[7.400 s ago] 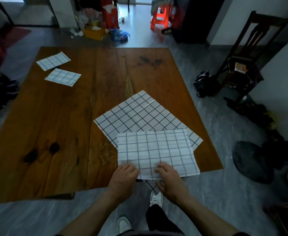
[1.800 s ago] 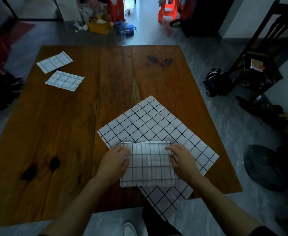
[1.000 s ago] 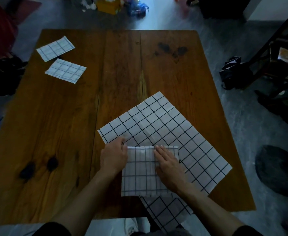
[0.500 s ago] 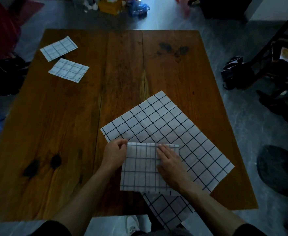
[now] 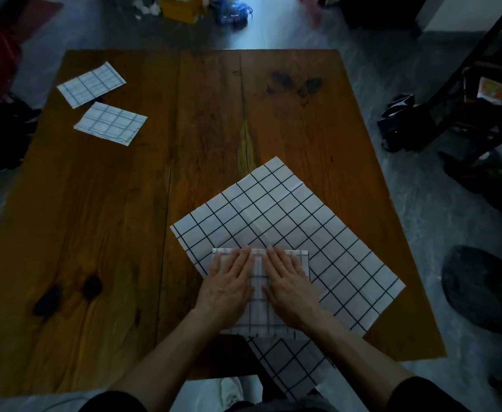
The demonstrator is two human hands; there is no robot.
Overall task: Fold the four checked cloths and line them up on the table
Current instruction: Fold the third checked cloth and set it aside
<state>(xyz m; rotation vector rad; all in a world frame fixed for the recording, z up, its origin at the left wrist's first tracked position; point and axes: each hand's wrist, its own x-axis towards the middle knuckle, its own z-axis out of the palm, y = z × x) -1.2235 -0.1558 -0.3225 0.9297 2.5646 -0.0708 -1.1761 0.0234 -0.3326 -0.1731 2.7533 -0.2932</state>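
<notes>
A folded checked cloth (image 5: pixel 258 322) lies near the table's front edge, on top of a large unfolded checked cloth (image 5: pixel 279 215) spread diagonally. My left hand (image 5: pixel 229 286) and my right hand (image 5: pixel 288 283) press flat on the folded cloth, side by side, fingers straight and pointing away from me. One corner of the unfolded cloth hangs over the front edge. Two more folded checked cloths lie at the far left: one (image 5: pixel 91 84) behind, the other (image 5: pixel 111 122) nearer.
The wooden table (image 5: pixel 110 233) has dark knots at front left and back right. A dark chair (image 5: pixel 478 93) and bags stand on the floor to the right. Clutter lies on the floor beyond the far edge.
My left hand let go of the folded cloth's left edge and moved onto its top. Both hands now lie flat side by side on it.
</notes>
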